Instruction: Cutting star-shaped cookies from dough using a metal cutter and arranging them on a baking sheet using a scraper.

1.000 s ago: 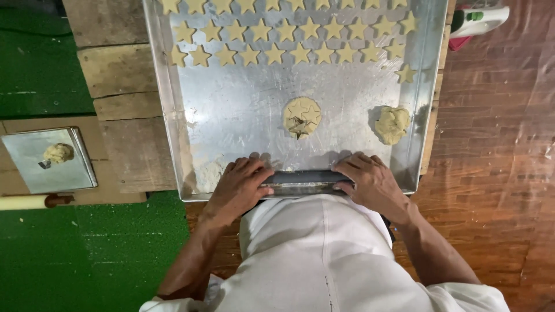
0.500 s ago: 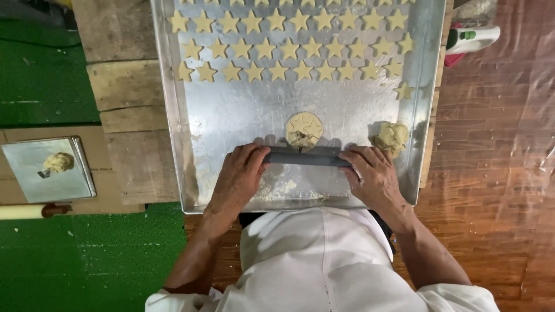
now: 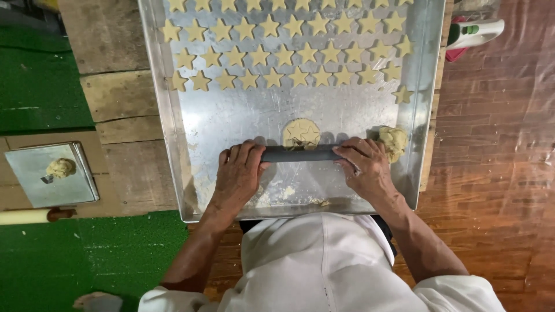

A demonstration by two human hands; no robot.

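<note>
- We had our left hand (image 3: 238, 173) laid palm-down over the left end of the dark rolling pin (image 3: 299, 153), fingers curled across it and pressing down rather than pinching.
- Our right hand (image 3: 364, 166) lay the same way over the pin's right end, fingers bent over the top of the bar.
- The rolling pin lay crosswise in the near half of the big metal tray (image 3: 173, 144), just at the near edge of a small flattened round of dough (image 3: 301, 133).
- That round lay about the middle of the tray and bore faint star outlines on its face; whether the pin touched it we could not tell.
- A rough lump of dough (image 3: 393, 142) sat near the tray's right wall, just beside our right hand's fingers.
- Rows of cut star cookies (image 3: 283, 56) filled the far half of the tray, with one lone star nearer the right wall below the rows.
- Flour and crumbs (image 3: 289, 193) dusted the tray floor between our hands and its near rim.
- To the left of the tray, well apart on the wooden boards, lay a small square metal tray (image 3: 34, 185) with a little dough ball (image 3: 60, 168) on it.
- Past the tray's far right corner lay a white and green tool (image 3: 475, 33).
</note>
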